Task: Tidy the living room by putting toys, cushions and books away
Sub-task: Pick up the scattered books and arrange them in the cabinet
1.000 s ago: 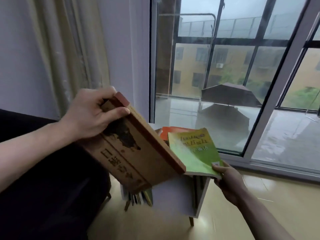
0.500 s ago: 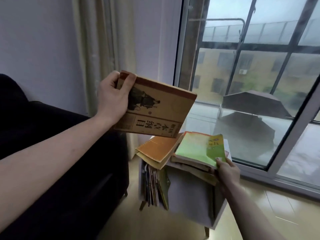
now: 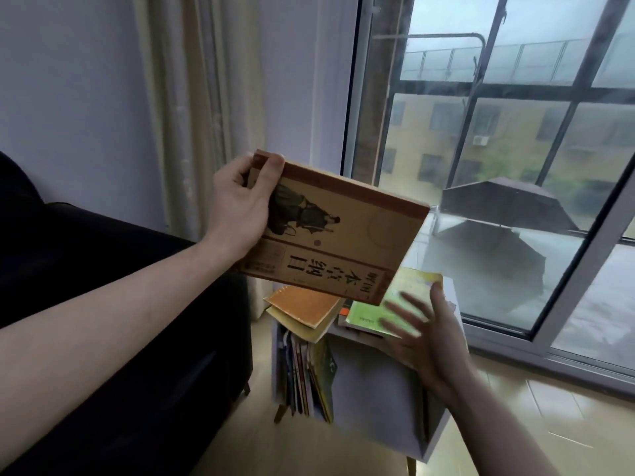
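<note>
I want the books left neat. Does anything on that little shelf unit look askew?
Yes. The orange book on top of the white shelf unit sits crooked, its corner jutting past the left edge with the cover below it drooping.

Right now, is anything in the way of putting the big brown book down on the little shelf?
Yes. The right hand hovers open over the green book, and an orange book lies beside it, all on the shelf's top beneath the brown book.
</note>
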Demonstrator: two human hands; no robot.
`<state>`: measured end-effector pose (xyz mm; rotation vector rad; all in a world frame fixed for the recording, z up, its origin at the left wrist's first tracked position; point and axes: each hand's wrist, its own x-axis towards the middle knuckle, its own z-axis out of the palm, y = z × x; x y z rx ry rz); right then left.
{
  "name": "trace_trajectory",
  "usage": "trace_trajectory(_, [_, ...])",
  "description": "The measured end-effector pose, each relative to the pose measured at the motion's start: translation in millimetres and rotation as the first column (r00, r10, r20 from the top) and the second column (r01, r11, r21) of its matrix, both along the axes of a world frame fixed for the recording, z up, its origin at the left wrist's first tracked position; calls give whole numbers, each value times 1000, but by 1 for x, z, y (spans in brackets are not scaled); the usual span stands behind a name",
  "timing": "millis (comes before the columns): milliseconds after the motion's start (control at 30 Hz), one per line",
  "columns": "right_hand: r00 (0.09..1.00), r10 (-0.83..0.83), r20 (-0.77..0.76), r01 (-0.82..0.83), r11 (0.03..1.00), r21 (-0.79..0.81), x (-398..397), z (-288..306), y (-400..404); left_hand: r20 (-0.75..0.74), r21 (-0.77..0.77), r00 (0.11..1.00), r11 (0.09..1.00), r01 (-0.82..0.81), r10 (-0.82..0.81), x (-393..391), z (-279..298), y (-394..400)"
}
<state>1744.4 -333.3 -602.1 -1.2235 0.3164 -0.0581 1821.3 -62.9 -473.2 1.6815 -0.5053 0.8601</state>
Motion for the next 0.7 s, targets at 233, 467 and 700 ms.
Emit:
trace_trajectory(233, [797, 601, 54, -513, 629, 584, -9, -23, -7, 44, -10, 984, 985, 171, -171, 6, -24, -40])
trace_trajectory(467, [971, 185, 155, -241, 781, 576, -2, -11, -25, -43, 234, 973, 944, 232, -229, 32, -78, -25])
trace_trajectory(700, [987, -50, 150, -35, 856, 516, 4, -21, -40, -543, 473, 839, 833, 288, 18, 64, -185, 6])
